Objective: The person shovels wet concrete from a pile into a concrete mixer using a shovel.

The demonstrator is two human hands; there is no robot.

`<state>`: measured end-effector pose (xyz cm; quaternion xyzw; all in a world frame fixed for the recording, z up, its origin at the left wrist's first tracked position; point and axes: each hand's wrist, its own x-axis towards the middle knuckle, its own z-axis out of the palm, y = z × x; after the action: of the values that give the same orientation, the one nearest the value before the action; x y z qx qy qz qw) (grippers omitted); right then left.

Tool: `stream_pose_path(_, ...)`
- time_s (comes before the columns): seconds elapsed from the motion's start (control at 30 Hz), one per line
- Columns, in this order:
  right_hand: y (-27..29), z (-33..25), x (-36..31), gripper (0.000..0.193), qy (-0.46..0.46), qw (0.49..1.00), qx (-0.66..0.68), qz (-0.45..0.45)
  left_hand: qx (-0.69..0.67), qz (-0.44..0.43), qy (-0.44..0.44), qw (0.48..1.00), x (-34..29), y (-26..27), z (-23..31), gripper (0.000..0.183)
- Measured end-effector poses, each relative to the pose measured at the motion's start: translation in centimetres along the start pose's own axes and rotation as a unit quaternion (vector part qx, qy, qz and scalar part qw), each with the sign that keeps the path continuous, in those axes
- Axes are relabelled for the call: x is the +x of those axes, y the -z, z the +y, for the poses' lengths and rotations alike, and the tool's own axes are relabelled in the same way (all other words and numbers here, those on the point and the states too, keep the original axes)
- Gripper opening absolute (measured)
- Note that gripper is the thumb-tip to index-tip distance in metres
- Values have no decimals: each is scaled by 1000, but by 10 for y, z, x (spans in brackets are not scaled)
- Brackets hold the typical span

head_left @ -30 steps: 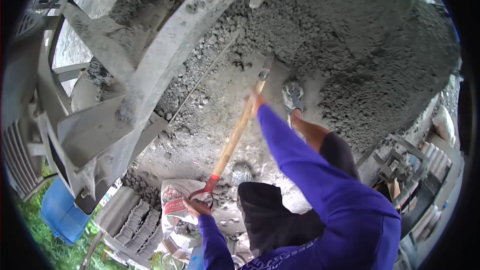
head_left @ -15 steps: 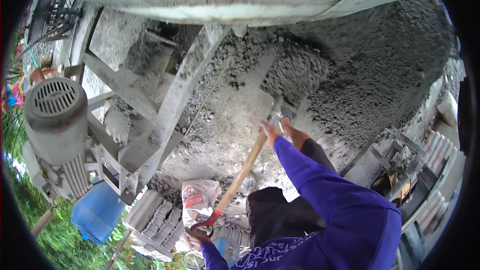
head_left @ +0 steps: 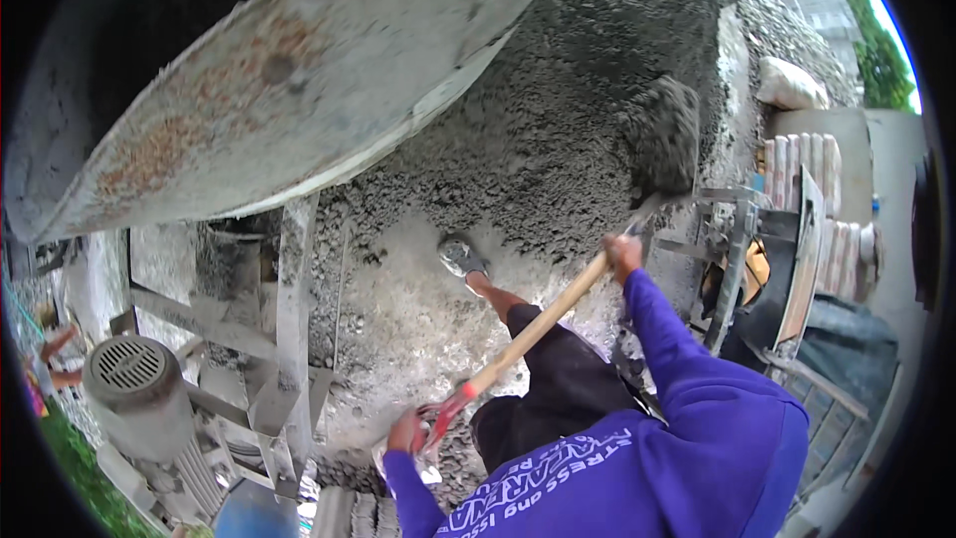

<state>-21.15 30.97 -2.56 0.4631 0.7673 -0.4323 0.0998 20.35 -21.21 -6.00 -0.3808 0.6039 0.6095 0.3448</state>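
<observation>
A shovel with a wooden shaft (head_left: 543, 324) slants across in front of me, its red grip low and its blade up and to the right. My left hand (head_left: 403, 430) is wrapped round the red grip (head_left: 443, 413). Lower on the shaft, close to the metal neck, my right hand (head_left: 624, 254) is closed round the wood. A heap of damp grey mix (head_left: 662, 134) covers the blade, so most of its metal is hidden. Beyond and left of it spreads a wide pile of grey mix (head_left: 538, 139) on the ground.
A large rust-stained metal drum (head_left: 299, 70) hangs over the upper left. Under it stand a metal frame (head_left: 296, 309) and a dusty motor (head_left: 134, 379). At right are a metal stand (head_left: 737, 259), stacked bags (head_left: 807, 164) and a white sack (head_left: 792, 85).
The loaded shovel has swung to the right with both hands still on it. My view has turned right, bringing the stacked bags and stand further in; a foot now shows left of the shaft.
</observation>
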Motion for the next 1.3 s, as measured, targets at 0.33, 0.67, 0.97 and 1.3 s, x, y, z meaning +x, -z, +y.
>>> stream_pose_path(0.33,101,56,-64,35,19,995,46,88,78,-53,139,986,-51,-57,39,49)
stream_pose_path(0.67,-31,184,-295,23,-267,849,393,-231,-81,395,-211,890,-340,67,13,29)
stream_pose_path(0.97,-88,175,-441,19,-229,782,401,-419,123,155,-433,879,-449,-45,122,30)
stream_pose_path(1.3,195,191,-443,42,11,887,279,-368,44,-141,-426,892,-385,-267,161,33)
